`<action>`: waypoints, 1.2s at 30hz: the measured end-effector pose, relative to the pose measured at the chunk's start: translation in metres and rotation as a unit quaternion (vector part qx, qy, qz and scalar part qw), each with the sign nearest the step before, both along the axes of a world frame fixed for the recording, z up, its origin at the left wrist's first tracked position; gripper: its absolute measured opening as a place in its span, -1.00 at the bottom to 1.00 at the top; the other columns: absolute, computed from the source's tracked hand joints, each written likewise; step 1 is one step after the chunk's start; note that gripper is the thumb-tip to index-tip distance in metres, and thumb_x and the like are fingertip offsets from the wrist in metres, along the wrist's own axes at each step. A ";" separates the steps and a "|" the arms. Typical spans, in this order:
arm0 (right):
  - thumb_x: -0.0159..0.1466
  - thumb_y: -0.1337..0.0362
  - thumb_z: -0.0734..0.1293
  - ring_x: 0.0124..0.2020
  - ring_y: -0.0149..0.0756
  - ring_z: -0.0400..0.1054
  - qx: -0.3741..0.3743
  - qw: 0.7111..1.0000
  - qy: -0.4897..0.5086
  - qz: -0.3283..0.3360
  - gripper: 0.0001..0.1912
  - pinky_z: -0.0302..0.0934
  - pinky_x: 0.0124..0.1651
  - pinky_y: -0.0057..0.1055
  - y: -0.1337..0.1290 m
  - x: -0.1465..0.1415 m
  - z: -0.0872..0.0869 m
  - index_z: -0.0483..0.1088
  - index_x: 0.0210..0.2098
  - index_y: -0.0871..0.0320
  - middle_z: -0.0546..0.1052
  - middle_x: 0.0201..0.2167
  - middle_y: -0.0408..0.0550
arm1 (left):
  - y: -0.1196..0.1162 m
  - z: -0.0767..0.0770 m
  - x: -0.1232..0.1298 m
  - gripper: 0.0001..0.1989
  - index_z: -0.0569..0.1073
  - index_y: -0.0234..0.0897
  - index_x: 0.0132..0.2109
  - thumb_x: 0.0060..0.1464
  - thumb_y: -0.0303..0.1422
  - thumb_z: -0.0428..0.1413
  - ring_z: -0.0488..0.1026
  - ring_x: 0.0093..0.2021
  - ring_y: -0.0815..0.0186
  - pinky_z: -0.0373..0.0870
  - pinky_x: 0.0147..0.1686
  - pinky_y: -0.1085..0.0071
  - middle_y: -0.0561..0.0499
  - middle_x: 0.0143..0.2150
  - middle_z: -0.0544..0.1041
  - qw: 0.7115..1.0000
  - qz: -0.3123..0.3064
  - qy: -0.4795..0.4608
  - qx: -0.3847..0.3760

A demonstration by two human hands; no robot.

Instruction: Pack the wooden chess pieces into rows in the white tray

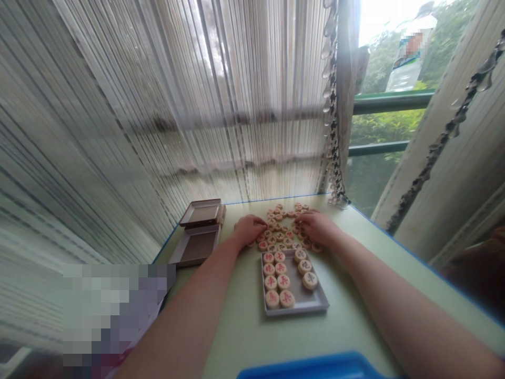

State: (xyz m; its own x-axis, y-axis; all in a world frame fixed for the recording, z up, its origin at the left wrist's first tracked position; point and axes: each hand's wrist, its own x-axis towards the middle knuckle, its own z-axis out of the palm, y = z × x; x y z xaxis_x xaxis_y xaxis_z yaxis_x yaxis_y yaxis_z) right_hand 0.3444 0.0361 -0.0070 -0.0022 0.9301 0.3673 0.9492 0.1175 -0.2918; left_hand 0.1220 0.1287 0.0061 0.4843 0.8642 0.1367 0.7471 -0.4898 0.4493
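Round wooden Chinese chess pieces lie in a loose heap on the pale green table, between my two hands. At the heap's left edge, my left hand has its fingers closed on a piece, mostly hidden by the fingertips. My right hand is at the right edge, fingers bent down and closed around a piece that is partly covered. Nearer to me sits a shallow box tray. Two columns of red-marked pieces fill its left side; three dark-marked pieces stand along its right.
Left of my left hand are an open box part and another shallow box part behind it. A blue object is at the near edge. String curtains hang beyond the table; a plastic bottle stands by the window.
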 end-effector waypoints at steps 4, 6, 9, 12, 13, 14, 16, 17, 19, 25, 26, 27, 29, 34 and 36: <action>0.21 0.32 0.15 0.00 -0.21 0.24 0.011 1.000 -0.012 -0.011 -0.68 0.10 0.08 -0.34 -0.001 -0.006 0.001 0.49 -0.17 0.10 0.49 -0.08 -0.07 | 0.000 0.001 0.001 -0.70 0.57 -0.14 -0.23 -0.10 -0.16 0.09 0.44 -0.19 0.25 0.32 -0.24 0.45 0.03 -0.20 0.55 0.999 0.018 -0.013 -0.023; 0.20 0.31 0.16 0.00 -0.21 0.24 0.018 1.000 -0.007 -0.019 -0.69 0.09 0.08 -0.34 0.000 -0.010 0.002 0.49 -0.18 0.10 0.48 -0.08 -0.07 | -0.001 0.003 0.002 -0.69 0.56 -0.15 -0.22 -0.09 -0.14 0.08 0.45 -0.22 0.25 0.32 -0.27 0.45 0.03 -0.27 0.57 0.998 0.035 -0.019 -0.038; 0.19 0.31 0.17 0.00 -0.20 0.24 0.012 0.999 0.011 -0.047 -0.69 0.10 0.07 -0.33 0.010 -0.016 0.008 0.48 -0.16 0.11 0.47 -0.07 -0.05 | -0.003 0.007 0.003 -0.66 0.56 -0.14 -0.22 -0.08 -0.11 0.07 0.46 -0.25 0.25 0.32 -0.28 0.44 0.03 -0.32 0.57 0.998 0.043 -0.021 -0.046; 0.18 0.31 0.17 -0.01 -0.16 0.23 -0.001 0.998 -0.010 -0.057 -0.66 0.10 0.05 -0.30 0.032 -0.018 0.018 0.45 -0.11 0.11 0.46 -0.05 -0.04 | -0.006 0.010 0.002 -0.62 0.57 -0.10 -0.23 -0.14 -0.02 0.09 0.46 -0.24 0.24 0.32 -0.25 0.42 0.04 -0.29 0.57 0.999 0.026 -0.012 -0.028; 0.17 0.32 0.17 -0.01 -0.16 0.23 -0.005 0.998 -0.026 -0.052 -0.65 0.09 0.06 -0.28 0.041 -0.018 0.021 0.44 -0.09 0.11 0.45 -0.04 -0.04 | -0.006 0.011 0.002 -0.62 0.57 -0.08 -0.24 -0.16 -0.01 0.10 0.46 -0.23 0.24 0.32 -0.24 0.42 0.05 -0.28 0.57 0.999 0.022 -0.009 -0.021; 0.18 0.32 0.17 0.00 -0.15 0.23 -0.009 0.998 -0.037 -0.046 -0.64 0.08 0.07 -0.28 0.050 -0.018 0.023 0.43 -0.07 0.10 0.44 -0.03 -0.04 | -0.006 0.010 0.001 -0.63 0.57 -0.07 -0.25 -0.17 -0.01 0.11 0.45 -0.22 0.23 0.31 -0.23 0.41 0.05 -0.27 0.57 1.000 0.019 -0.005 -0.014; 0.20 0.28 0.16 0.00 -0.16 0.24 -0.035 0.998 -0.042 -0.031 -0.64 0.07 0.07 -0.28 0.069 -0.019 0.026 0.42 -0.05 0.10 0.44 -0.01 -0.04 | -0.005 0.009 0.001 -0.66 0.57 -0.05 -0.27 -0.18 -0.03 0.12 0.45 -0.20 0.23 0.31 -0.22 0.41 0.06 -0.25 0.56 1.000 0.017 0.001 -0.004; 0.20 0.25 0.17 -0.01 -0.17 0.25 -0.048 0.998 -0.039 -0.024 -0.65 0.07 0.06 -0.30 0.078 -0.019 0.026 0.44 -0.07 0.09 0.44 -0.02 -0.04 | -0.004 0.008 0.001 -0.68 0.57 -0.05 -0.28 -0.19 -0.04 0.13 0.44 -0.20 0.23 0.31 -0.23 0.41 0.06 -0.23 0.56 1.000 0.018 0.003 0.001; 0.20 0.24 0.19 -0.06 -0.20 0.29 -0.067 0.997 -0.028 -0.015 -0.69 0.10 0.03 -0.34 0.091 -0.022 0.025 0.48 -0.15 0.08 0.48 -0.08 -0.04 | -0.001 0.005 0.002 -0.70 0.58 -0.05 -0.30 -0.18 -0.06 0.12 0.44 -0.19 0.23 0.31 -0.22 0.41 0.06 -0.22 0.56 1.000 0.018 0.005 0.014; 0.11 0.31 0.23 -0.21 -0.21 0.35 -0.061 0.997 -0.011 -0.050 -0.77 0.16 -0.14 -0.38 0.106 -0.032 0.020 0.50 -0.32 0.13 0.55 -0.32 -0.01 | 0.003 -0.003 0.006 -0.69 0.56 -0.11 -0.24 -0.05 -0.14 0.02 0.46 -0.25 0.27 0.31 -0.26 0.44 0.04 -0.29 0.58 0.997 0.072 -0.029 0.006; 0.10 0.30 0.23 -0.22 -0.21 0.36 -0.059 0.997 -0.006 -0.057 -0.78 0.16 -0.15 -0.38 0.107 -0.033 0.019 0.50 -0.34 0.14 0.55 -0.33 0.00 | 0.004 -0.003 0.007 -0.69 0.56 -0.13 -0.24 -0.04 -0.14 0.01 0.46 -0.25 0.27 0.31 -0.27 0.45 0.03 -0.29 0.58 0.996 0.078 -0.035 0.004; 0.10 0.30 0.24 -0.23 -0.21 0.36 -0.059 0.996 0.005 -0.063 -0.79 0.16 -0.16 -0.38 0.108 -0.034 0.019 0.50 -0.34 0.14 0.55 -0.34 0.00 | 0.004 -0.004 0.007 -0.68 0.56 -0.14 -0.24 -0.04 -0.14 0.01 0.46 -0.25 0.27 0.31 -0.28 0.45 0.02 -0.29 0.58 0.996 0.079 -0.039 0.002; 0.09 0.32 0.24 -0.27 -0.24 0.37 -0.064 0.995 0.037 -0.066 -0.78 0.17 -0.20 -0.40 0.109 -0.034 0.017 0.48 -0.32 0.15 0.55 -0.34 -0.01 | 0.005 -0.004 0.007 -0.68 0.57 -0.16 -0.25 -0.04 -0.14 0.01 0.46 -0.26 0.27 0.31 -0.30 0.46 0.01 -0.30 0.58 0.996 0.078 -0.043 -0.003; 0.04 0.39 0.29 -0.30 -0.34 0.38 -0.064 0.988 0.131 -0.044 -0.76 0.19 -0.23 -0.47 0.111 -0.030 0.017 0.44 -0.26 0.20 0.54 -0.32 -0.05 | 0.006 -0.004 0.006 -0.67 0.57 -0.20 -0.26 -0.04 -0.15 0.01 0.46 -0.31 0.27 0.32 -0.34 0.45 0.00 -0.33 0.57 0.995 0.078 -0.053 -0.023; 0.05 0.39 0.30 -0.30 -0.35 0.38 -0.043 0.986 0.161 -0.026 -0.81 0.20 -0.21 -0.46 0.110 -0.029 0.019 0.44 -0.31 0.21 0.53 -0.31 -0.03 | 0.007 -0.004 0.007 -0.68 0.57 -0.21 -0.26 -0.05 -0.16 0.02 0.46 -0.33 0.28 0.32 -0.35 0.45 0.00 -0.36 0.57 0.995 0.079 -0.058 -0.028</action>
State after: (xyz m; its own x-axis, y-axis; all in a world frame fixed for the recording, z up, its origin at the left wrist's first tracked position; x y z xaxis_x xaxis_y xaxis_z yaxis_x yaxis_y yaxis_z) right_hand 0.3159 0.1464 0.0116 0.1501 0.9537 0.2607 0.8098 0.0327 -0.5859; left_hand 0.1286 0.1357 0.0016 0.3260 0.9359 0.1336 0.7544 -0.3427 0.5599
